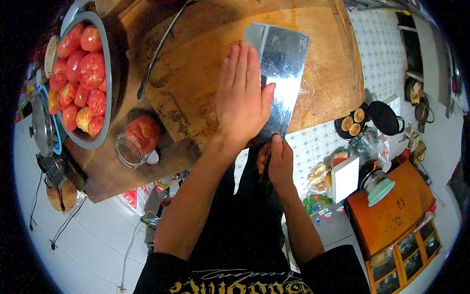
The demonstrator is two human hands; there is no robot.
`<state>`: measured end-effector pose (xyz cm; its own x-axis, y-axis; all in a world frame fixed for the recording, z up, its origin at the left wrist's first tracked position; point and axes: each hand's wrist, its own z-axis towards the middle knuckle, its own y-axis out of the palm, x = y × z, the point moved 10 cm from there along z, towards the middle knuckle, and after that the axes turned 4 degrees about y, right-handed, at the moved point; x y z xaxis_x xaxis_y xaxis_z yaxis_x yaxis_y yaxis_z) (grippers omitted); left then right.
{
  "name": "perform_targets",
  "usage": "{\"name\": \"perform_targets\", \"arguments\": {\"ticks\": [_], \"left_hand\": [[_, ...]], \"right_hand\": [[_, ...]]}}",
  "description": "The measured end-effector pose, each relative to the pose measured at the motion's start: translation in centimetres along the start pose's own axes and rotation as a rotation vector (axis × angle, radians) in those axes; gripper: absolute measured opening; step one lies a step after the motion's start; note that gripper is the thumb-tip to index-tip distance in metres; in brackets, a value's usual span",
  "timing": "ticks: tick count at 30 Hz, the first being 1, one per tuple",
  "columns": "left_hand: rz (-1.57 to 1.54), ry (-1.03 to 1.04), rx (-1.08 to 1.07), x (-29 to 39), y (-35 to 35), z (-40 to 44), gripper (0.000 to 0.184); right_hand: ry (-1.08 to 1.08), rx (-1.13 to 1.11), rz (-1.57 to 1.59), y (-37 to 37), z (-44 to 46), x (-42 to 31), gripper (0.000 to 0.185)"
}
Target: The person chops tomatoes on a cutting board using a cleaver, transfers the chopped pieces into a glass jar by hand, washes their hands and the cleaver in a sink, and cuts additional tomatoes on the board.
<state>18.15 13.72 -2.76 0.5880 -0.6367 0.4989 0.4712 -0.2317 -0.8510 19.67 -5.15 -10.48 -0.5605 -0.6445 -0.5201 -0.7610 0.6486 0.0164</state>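
A broad, shiny cleaver [283, 73] extends over the wooden cutting board [333, 73], its blade pointing away from me. Around its dark handle, my right hand [281, 164] is closed with the thumb on top. My left hand [243, 93] is stretched flat, fingers straight and side by side, along the left edge of the blade. Its thumb lies over the blade's face. Whether anything is under the left palm is hidden. To the left, a glass jar [131, 153] holding red tomato pieces lies tilted, its mouth toward me.
A grey metal bowl [108, 63] full of peeled red tomatoes stands at the far left. A thin dark cord [159, 46] crosses the board's left part. On the right, an open black pan [350, 122] holds several round cakes, near an orange wooden cabinet [391, 201].
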Motion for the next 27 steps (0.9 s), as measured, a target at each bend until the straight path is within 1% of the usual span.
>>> {"name": "perform_targets", "arguments": {"ticks": [3, 5, 7, 9, 10, 11, 12, 14, 15, 17, 19, 26, 27], "left_hand": [[-0.088, 0.045, -0.036, 1.3, 0.4, 0.4, 0.065], [-0.236, 0.055, -0.036, 1.7, 0.7, 0.5, 0.062], [-0.24, 0.038, 0.001, 1.5, -0.1, 0.6, 0.059], [-0.35, -0.034, -0.011, -0.1, -0.7, 0.5, 0.056], [-0.247, 0.008, -0.009, -0.8, -1.1, 0.4, 0.055], [-0.252, 0.015, -0.018, -2.7, -1.5, 0.5, 0.055], [-0.001, 0.196, -0.01, -3.3, -2.1, 0.7, 0.056], [0.241, 0.386, -0.001, -4.3, -2.8, 0.5, 0.057], [0.264, 0.371, -0.047, -5.3, -3.2, 0.9, 0.057], [0.292, 0.361, -0.097, -5.6, -3.0, 1.3, 0.057], [0.333, 0.272, -0.156, -5.6, -2.4, 1.4, 0.058], [0.229, 0.19, -0.1, -2.0, -0.7, 1.1, 0.068], [0.174, 0.15, -0.099, -1.7, -0.3, 1.2, 0.069]], "right_hand": [[-0.003, 0.017, -0.014, 0.0, 0.0, -0.2, 0.044], [0.002, 0.009, -0.022, 0.0, 0.0, -0.2, 0.044], [-0.007, 0.001, -0.017, -0.1, 0.0, -0.2, 0.045], [-0.015, -0.007, -0.008, 0.0, 0.2, 0.0, 0.045], [-0.002, -0.014, 0.026, 0.0, 0.3, 0.5, 0.045], [0.013, -0.015, 0.061, -0.2, 0.2, 1.0, 0.045], [0.013, -0.002, 0.069, -0.5, 0.2, 1.1, 0.045], [-0.029, -0.016, 0.001, -0.2, 0.2, 0.8, 0.045], [-0.026, -0.008, 0.007, -0.3, 0.2, 0.9, 0.045], [0.006, -0.008, 0.038, 0.0, 0.2, 1.1, 0.038], [0.001, -0.016, 0.071, 0.4, 0.2, 1.2, 0.038], [0.0, -0.043, 0.079, 1.3, 0.2, 1.8, 0.038], [-0.015, -0.046, 0.084, 1.5, 0.1, 1.7, 0.038]]}}
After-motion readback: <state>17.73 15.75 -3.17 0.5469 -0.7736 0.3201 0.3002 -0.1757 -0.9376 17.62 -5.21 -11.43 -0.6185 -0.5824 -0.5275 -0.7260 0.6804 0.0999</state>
